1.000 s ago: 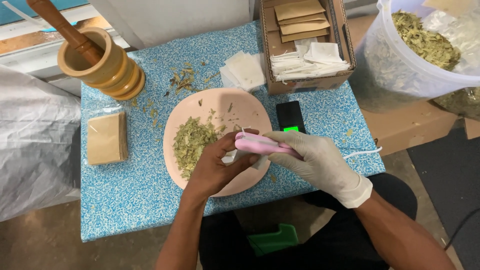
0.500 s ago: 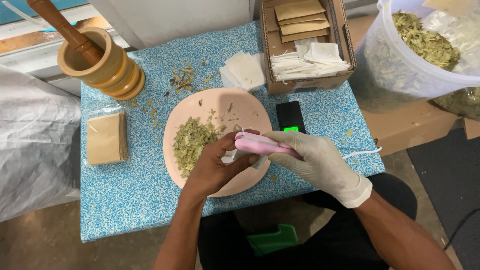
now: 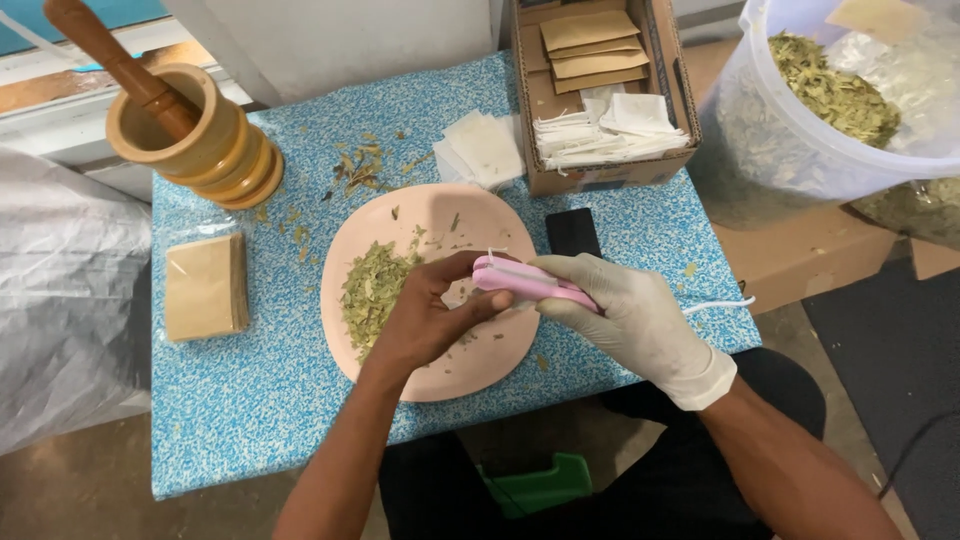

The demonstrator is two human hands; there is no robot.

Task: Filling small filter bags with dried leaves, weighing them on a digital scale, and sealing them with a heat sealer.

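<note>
Right hand (image 3: 628, 318), in a white glove, is wrapped round a pink handheld sealer (image 3: 530, 283), its tip pointing left, over the pink plate (image 3: 480, 360). Left hand (image 3: 425, 315), bare, fingers curled in narrow, pinches a small white sachet (image 3: 462, 294) right at the sealer's tip; sachet mostly hidden betw. thumb & fingers. White cord (image 3: 722, 304) runs off to the right behind the gloved wrist.

Under both hands: plate w/ a heap of dried green leaves (image 3: 368, 292) on its left half, few crumbs across the rest. Plate sits mid-worktop, on the blue speckled worktop (image 3: 250, 400).

Just beyond the plate: black flat device (image 3: 572, 231), a stack of white sachets (image 3: 482, 148), loose leaf bits (image 3: 358, 170). Cardboard box (image 3: 600, 180) at far edge holds more white sachets & brown envelopes. Far left: wooden mortar (image 3: 215, 150) w/ pestle (image 3: 110, 60) standing in it; nearer left, a tan packet stack (image 3: 205, 287). Off the worktop, right: big translucent tub (image 3: 800, 150) of dried leaves.
</note>
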